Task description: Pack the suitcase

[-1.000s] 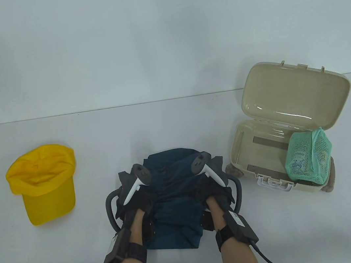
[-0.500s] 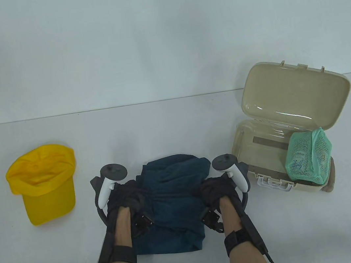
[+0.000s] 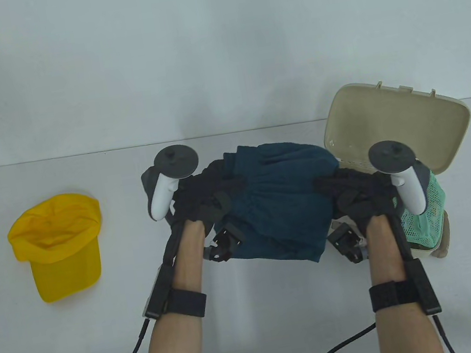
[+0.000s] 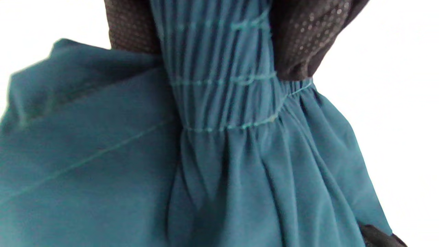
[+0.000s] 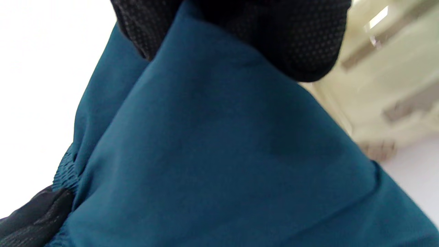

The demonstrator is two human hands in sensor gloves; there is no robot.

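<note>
Suitcase (image 3: 394, 133) lies open on table's right. Left hand (image 3: 203, 199) and right hand (image 3: 354, 195) each grip folded shorts (image 3: 280, 205), lifted between them, likely keeping fold intact.

Matt teal cloth garment (image 3: 280, 205) with gathered elastic band; glossy beige plastic suitcase (image 3: 407, 131); green mesh pouch (image 3: 433, 198).

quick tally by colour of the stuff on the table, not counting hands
yellow: 1, the cap
teal: 1, the folded garment, held up by both hands
green: 1, the mesh pouch in the suitcase
beige: 1, the open suitcase
total: 4
</note>
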